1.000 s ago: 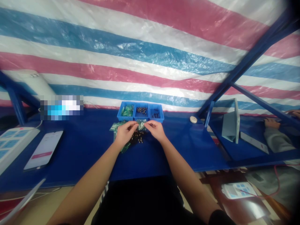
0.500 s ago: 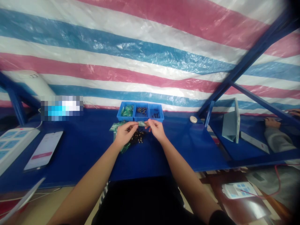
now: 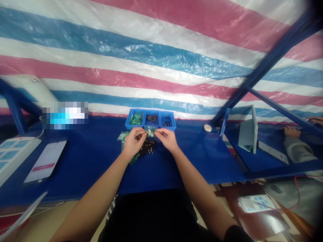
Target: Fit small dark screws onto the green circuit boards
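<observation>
Between my hands, just in front of the blue bins, is a small clear greenish packet [image 3: 150,131]. The fingertips of my left hand [image 3: 133,142] pinch its left side, and those of my right hand [image 3: 167,139] pinch its right side. Below it on the table lies a pile of small black and brass-coloured parts [image 3: 148,148]. Green packets [image 3: 122,136] lie beside my left hand, partly hidden by it. The left bin [image 3: 135,127] holds green packets, the middle bin [image 3: 151,127] dark and brass parts, the right bin [image 3: 167,128] a few black pieces.
A phone [image 3: 46,162] and a white power strip [image 3: 15,156] lie at the left. A round white object [image 3: 207,128] sits right of the bins. Beyond the blue frame are a tablet stand [image 3: 248,131] and another person's hand [image 3: 292,131].
The packet now shows flatter and wider between my fingertips. My right hand has shifted slightly left and its fingers have changed their hold. The view has moved a little.
</observation>
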Demonstrator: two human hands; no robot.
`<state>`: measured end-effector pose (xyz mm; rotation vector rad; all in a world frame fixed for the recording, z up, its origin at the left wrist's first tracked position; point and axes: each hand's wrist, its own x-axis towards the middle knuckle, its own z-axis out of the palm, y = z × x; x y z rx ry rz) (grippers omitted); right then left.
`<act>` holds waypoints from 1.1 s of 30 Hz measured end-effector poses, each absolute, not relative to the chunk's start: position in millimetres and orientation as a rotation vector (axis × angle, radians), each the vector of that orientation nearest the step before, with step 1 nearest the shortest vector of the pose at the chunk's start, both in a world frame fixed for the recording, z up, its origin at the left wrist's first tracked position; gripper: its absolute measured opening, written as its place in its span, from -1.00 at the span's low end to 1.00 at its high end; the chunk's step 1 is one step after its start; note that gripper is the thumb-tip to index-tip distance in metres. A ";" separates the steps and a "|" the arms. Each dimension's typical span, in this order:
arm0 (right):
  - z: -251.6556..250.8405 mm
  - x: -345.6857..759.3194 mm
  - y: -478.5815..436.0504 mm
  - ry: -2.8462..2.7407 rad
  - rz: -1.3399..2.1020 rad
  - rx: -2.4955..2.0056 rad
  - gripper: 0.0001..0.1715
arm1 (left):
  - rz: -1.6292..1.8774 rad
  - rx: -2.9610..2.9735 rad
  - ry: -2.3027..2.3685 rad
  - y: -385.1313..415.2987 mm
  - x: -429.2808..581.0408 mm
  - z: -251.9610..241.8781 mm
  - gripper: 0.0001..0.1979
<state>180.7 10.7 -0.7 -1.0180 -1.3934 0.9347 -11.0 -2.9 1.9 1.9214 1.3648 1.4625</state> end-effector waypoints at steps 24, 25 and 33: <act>3.7 179.4 7.3 -1.372 1.121 -1.021 -0.68 | 1.425 2.023 1.402 -3.1 -12.9 2.8 -0.78; 4.1 179.5 7.4 -1.373 1.129 -0.998 -0.69 | 1.412 2.007 1.398 -3.2 -13.1 2.0 -0.78; 1.6 181.7 10.9 -1.347 1.054 -1.032 -0.69 | 1.369 1.997 1.328 -4.5 -14.3 5.2 -0.75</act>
